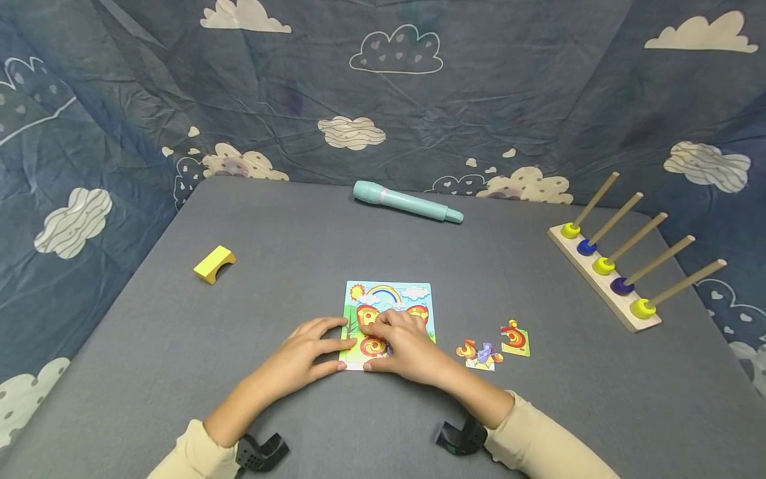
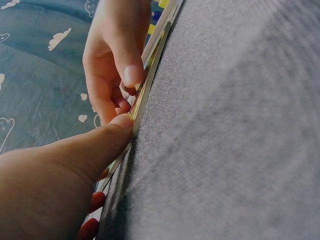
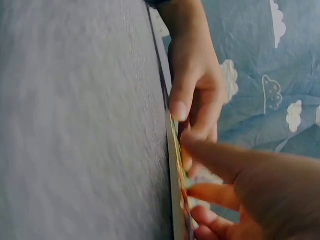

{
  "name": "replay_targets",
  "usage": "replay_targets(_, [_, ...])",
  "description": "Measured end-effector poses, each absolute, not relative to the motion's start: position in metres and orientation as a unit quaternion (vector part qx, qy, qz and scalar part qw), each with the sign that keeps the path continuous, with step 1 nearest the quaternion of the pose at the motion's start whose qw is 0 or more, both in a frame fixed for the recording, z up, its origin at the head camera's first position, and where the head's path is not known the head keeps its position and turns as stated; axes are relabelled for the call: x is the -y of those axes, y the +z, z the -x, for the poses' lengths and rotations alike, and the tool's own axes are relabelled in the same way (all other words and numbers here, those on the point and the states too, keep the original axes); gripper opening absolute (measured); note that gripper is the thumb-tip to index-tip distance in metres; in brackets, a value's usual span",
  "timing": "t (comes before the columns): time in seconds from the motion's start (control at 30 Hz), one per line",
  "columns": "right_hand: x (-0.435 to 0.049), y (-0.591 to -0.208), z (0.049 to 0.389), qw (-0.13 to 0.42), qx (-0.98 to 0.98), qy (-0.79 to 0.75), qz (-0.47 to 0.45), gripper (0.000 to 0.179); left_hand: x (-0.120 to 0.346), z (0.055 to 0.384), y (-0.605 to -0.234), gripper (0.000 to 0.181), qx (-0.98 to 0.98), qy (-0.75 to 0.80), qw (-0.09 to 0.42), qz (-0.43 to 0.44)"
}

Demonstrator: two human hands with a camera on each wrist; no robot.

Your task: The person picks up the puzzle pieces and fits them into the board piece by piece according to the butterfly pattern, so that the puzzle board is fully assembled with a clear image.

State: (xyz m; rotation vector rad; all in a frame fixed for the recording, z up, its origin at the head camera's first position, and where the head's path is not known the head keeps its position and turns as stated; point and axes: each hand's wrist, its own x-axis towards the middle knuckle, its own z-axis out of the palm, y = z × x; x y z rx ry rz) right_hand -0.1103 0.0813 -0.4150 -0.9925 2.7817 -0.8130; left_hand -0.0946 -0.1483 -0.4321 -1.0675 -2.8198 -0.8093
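Observation:
A puzzle board [image 1: 389, 291] with a sun, a rainbow and a red-and-yellow butterfly lies flat on the grey table. My left hand [image 1: 301, 352] rests along its left side, fingers spread and thumb at the near-left corner. Over the middle and right of the board is my right hand [image 1: 411, 347], its fingertips touching the picture and its thumb near the front edge. The palm and fingers hide much of the butterfly. In the left wrist view the board's edge [image 2: 145, 102] appears side-on, with the left thumb against it. Whether the right fingertips pinch a piece is hidden.
To the right of the board lie loose puzzle pieces [image 1: 481, 358] and another puzzle piece [image 1: 517, 340]. A yellow arched block [image 1: 214, 264] sits at left, a teal toy microphone [image 1: 409, 203] at the back. A wooden peg stand [image 1: 604, 279] with colored beads stands at right.

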Motion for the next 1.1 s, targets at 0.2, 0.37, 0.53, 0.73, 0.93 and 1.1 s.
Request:
replay_targets(0.2, [-0.096,-0.397,0.108,0.072,-0.882,-0.333,0.327,0.062,0.148,0.095,-0.433,0.037,0.902,-0.264,0.011,0.342])
replay_targets(0.37, [-0.121,-0.378,0.101,0.029,-0.866,-0.385,0.318,0.065,0.148,0.094,-0.434,0.037,0.902,-0.269,0.012,0.338])
replay_targets(0.53, [-0.154,-0.368,0.091,-0.025,-0.859,-0.412,0.303,0.070,0.148,0.093,-0.434,0.037,0.904,-0.270,0.007,0.332])
replay_targets(0.73, [-0.189,-0.373,0.079,-0.065,-0.872,-0.404,0.268,0.078,0.148,0.093,-0.433,0.037,0.905,-0.270,0.004,0.330])
replay_targets(0.93, [-0.212,-0.390,0.072,-0.063,-0.893,-0.378,0.236,0.078,0.148,0.094,-0.433,0.038,0.905,-0.271,0.001,0.328])
replay_targets(1.1, [-0.225,-0.407,0.075,-0.027,-0.899,-0.364,0.241,0.073,0.148,0.094,-0.433,0.038,0.905,-0.272,0.002,0.329])
